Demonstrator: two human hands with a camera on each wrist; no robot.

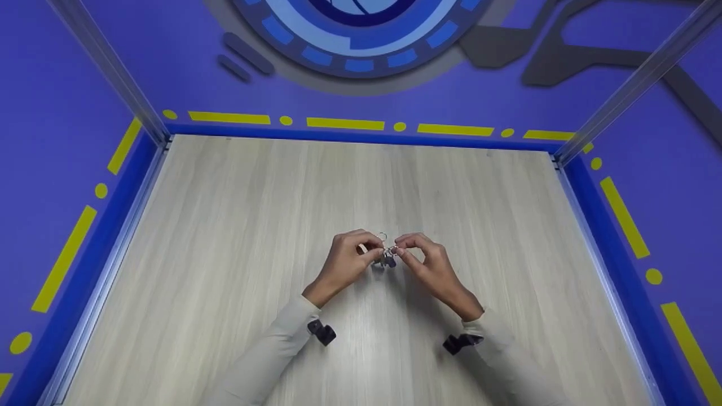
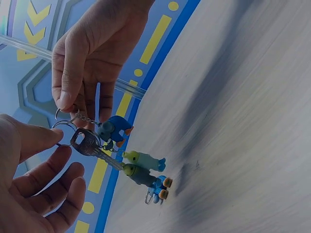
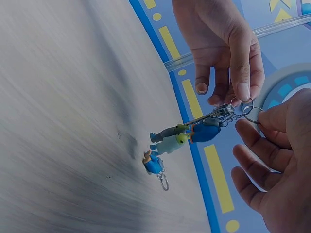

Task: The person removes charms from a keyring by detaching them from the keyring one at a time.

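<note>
Between thumb and fingers, my left hand (image 1: 351,255) pinches a metal key ring (image 2: 64,127) with a silver key (image 2: 86,142) on it. My right hand (image 1: 437,269) pinches another metal ring (image 3: 253,115) close beside it, joined to a short chain. Below the fingers is a blue figurine (image 2: 115,130) with orange feet. Lower down are a pale green figurine (image 2: 146,160) and a darker grey-green one (image 2: 138,174). Lowest is another blue figurine (image 3: 153,164) with its own small ring (image 3: 165,182); whether it hangs or lies on the table I cannot tell.
Under the hands spreads a light wood-grain table (image 1: 254,214). Blue panels (image 1: 361,101) with yellow marks enclose its back and sides, and metal posts (image 1: 107,67) rise at the back corners. Dark wrist cameras (image 1: 322,332) sit at both cuffs.
</note>
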